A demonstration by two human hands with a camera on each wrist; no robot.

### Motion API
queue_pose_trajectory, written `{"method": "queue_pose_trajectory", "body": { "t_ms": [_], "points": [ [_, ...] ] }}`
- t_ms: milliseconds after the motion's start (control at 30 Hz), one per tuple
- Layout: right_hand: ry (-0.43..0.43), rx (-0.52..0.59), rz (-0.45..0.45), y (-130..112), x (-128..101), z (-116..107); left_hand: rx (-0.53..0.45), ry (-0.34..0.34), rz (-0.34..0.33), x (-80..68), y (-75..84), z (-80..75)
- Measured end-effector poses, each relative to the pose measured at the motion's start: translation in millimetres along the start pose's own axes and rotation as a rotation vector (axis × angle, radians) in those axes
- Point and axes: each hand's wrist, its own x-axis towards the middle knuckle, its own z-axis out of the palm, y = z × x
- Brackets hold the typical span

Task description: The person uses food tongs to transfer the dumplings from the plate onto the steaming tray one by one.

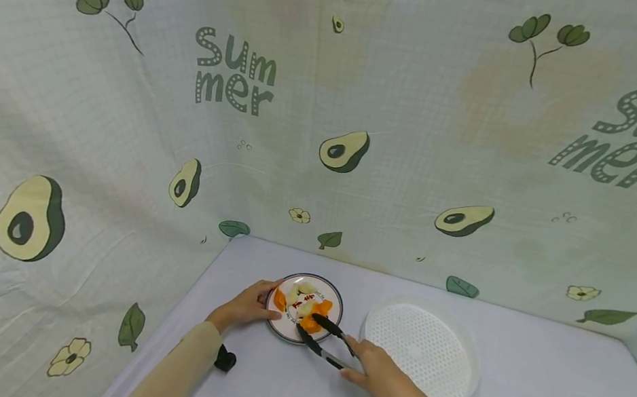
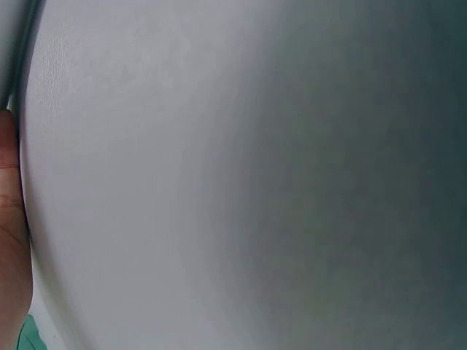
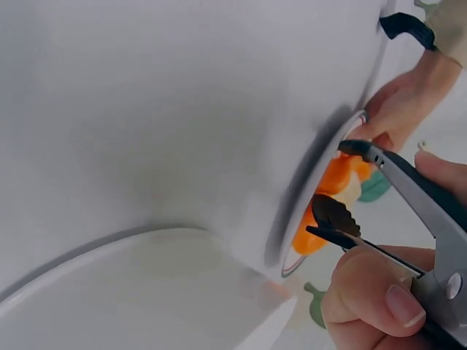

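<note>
A round white plate (image 1: 333,299) with a dark rim line and printed lettering carries several orange pieces (image 1: 310,325) and pale yellow pieces (image 1: 303,289), which look like cut fruit. My left hand (image 1: 248,305) holds the plate's left edge, thumb at the near rim and fingers farther round. In my right hand (image 1: 381,376) are black-tipped metal tongs (image 3: 408,186). The tongs' arms are spread, their tips over the orange pieces at the plate's near right. In the left wrist view only part of a finger (image 2: 10,211) shows beside a blurred pale surface.
Right of the plate lies a large round white perforated tray (image 1: 420,344), partly behind my right hand. A white cloth covers the table (image 1: 542,396). Patterned fabric (image 1: 407,102) hangs behind and at the left.
</note>
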Motion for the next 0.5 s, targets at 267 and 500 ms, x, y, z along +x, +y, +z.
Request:
{"method": "queue_pose_trajectory", "body": {
  "t_ms": [267, 500],
  "points": [
    [0.047, -0.102, -0.043, -9.6, -1.0, 6.3, -0.004, 0.007, -0.001, -1.6, -0.2, -1.8],
    [0.072, -0.118, -0.045, -10.8, -3.2, 4.8, -0.004, 0.005, 0.017, -1.9, 3.2, 0.1]
  ]
}}
